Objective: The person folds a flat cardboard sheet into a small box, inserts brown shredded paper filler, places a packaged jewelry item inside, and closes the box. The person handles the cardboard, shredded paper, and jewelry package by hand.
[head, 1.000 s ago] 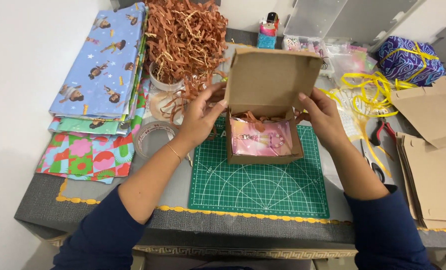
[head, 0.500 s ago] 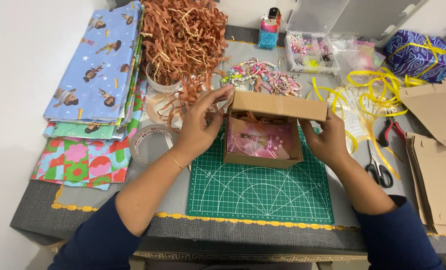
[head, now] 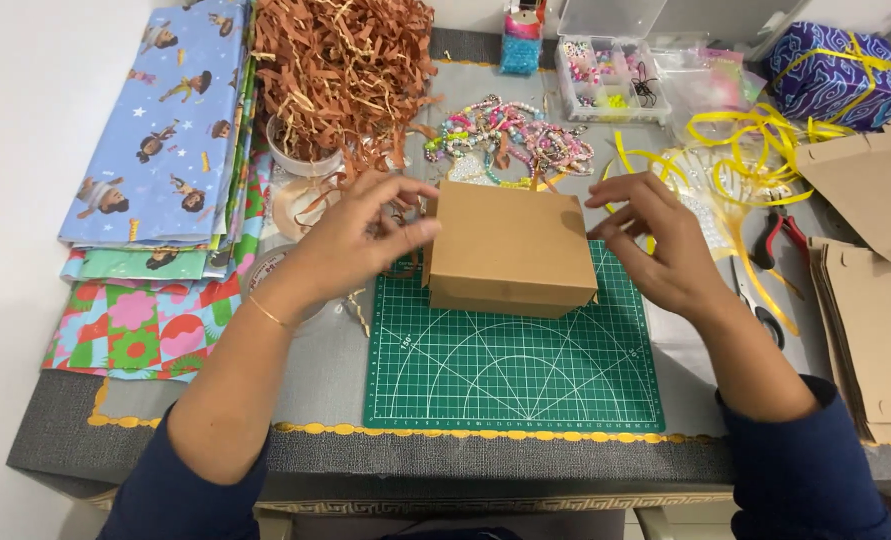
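Head view, looking down: we see a plain brown cardboard box [head: 510, 248], lid closed, matte and flat-sided, sitting at the far edge of a green gridded cutting mat [head: 513, 360]. Left hand [head: 355, 240] rests at the box's left side, fingertips touching the top corner, grip loosely curled and holding nothing. Right hand [head: 665, 240] sits just beside the right edge, fingers bent and spread, thumb near the lid; whether it touches the card we cannot tell.

Behind the box lies a tangle of coloured bead strings [head: 510, 140]. A heap of crinkled brown paper shred [head: 345, 70] spills over a clear cup. Folded printed papers [head: 155, 180] are stacked at left. Yellow ribbon [head: 745, 140] curls at right, near red-handled pliers [head: 777, 238] and flat cardboard blanks [head: 875, 300].

Worktop [head: 325, 365] is grey fabric-covered, with gold trim along the near edge; a white wall stands at left.
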